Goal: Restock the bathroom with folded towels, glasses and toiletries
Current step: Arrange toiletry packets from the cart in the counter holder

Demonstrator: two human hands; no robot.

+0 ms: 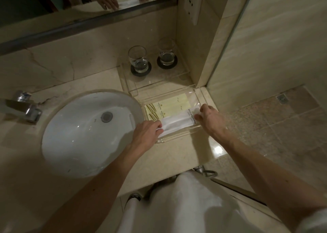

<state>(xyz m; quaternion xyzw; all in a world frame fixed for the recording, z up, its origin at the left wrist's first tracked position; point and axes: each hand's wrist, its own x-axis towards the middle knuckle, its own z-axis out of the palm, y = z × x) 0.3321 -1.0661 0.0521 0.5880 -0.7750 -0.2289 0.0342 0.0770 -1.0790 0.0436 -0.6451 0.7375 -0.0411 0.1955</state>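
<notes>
A clear acrylic tray [192, 94] sits on the marble counter right of the sink. In it lie two pale yellow toiletry packets [169, 105] and a white packet [177, 124] nearest me. My left hand [146, 133] pinches the white packet's left end. My right hand [209, 119] holds its right end at the tray's right side. Behind the tray, two empty glasses [138, 60] [166, 53] stand on dark coasters on a clear raised stand [131, 86]. A white towel [177, 206] hangs below the counter's front edge.
The white round sink [79, 132] fills the counter's left part, with a chrome tap [23, 105] at its left. A mirror [70, 1] runs along the back wall. A glass shower partition [230, 38] and tiled floor with a drain [282, 97] lie to the right.
</notes>
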